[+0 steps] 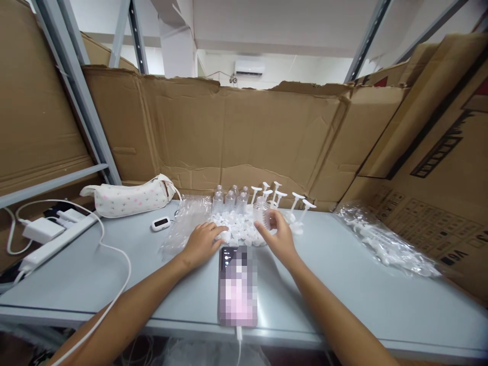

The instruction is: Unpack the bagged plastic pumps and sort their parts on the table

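Observation:
My right hand (281, 234) is closed around a clear ribbed plastic bottle (261, 209), held upright at the right end of a pile of small white caps (241, 231). At the pile's left side lies my left hand (204, 243), palm down, its fingers stretched out and slightly apart at the caps. No object shows in it. Behind the pile stand several more clear bottles (229, 202). Several white T-shaped plastic pieces (297, 201) stick up to the right of them.
A phone (238, 287) with a plugged-in cable lies in front. Leftward are clear plastic packaging (190, 216), a small white device (160, 223), a pale pouch (131, 197) and a power strip (57, 244). A bag of white parts (385, 241) lies right. Cardboard (247, 127) walls the back.

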A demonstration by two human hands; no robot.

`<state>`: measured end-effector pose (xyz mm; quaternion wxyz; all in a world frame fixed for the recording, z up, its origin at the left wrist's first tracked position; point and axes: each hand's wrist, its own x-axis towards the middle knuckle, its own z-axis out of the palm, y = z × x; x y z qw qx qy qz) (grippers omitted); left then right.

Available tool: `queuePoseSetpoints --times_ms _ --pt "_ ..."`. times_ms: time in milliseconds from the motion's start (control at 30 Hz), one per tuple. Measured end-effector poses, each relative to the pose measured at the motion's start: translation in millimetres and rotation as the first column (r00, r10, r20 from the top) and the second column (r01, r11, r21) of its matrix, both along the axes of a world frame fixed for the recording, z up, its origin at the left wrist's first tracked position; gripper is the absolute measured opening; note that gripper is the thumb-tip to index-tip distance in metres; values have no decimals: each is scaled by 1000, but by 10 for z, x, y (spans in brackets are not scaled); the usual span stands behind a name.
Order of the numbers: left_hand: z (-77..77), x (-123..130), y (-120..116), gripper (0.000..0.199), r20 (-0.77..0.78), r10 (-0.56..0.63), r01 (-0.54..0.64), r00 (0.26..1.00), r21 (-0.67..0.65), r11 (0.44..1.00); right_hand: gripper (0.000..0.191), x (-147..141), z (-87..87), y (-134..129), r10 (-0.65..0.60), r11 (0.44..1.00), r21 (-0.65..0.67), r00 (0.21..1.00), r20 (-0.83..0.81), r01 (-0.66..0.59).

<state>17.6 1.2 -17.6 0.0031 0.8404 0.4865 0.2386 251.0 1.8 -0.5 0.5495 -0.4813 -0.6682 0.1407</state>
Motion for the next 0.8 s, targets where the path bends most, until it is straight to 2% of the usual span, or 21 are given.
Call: queuePoseSetpoints --times_ms 167,267,400,533,800 --pt "16 -21 -13 33 13 10 -10 1000 5 1000 42 -19 25 68 137 980 -98 949 -283 -171" --pt "30 -33 -26 29 -4 11 -11 1000 -16 1000 47 -86 61 145 166 971 -108 926 -338 -214" --pt "70 -47 -47 20 -38 11 -12 999 -21 1000 52 -279 60 365 234 944 -149 914 -332 -296" --pt "122 -59 -63 17 -79 -14 11 997 -35 999 47 -520 20 685 370 899 -148 894 -252 -413" --pt "158 -81 -79 17 -95 -63 54 993 -95 994 37 -800 -130 1165 413 882 -187 901 -133 -432"
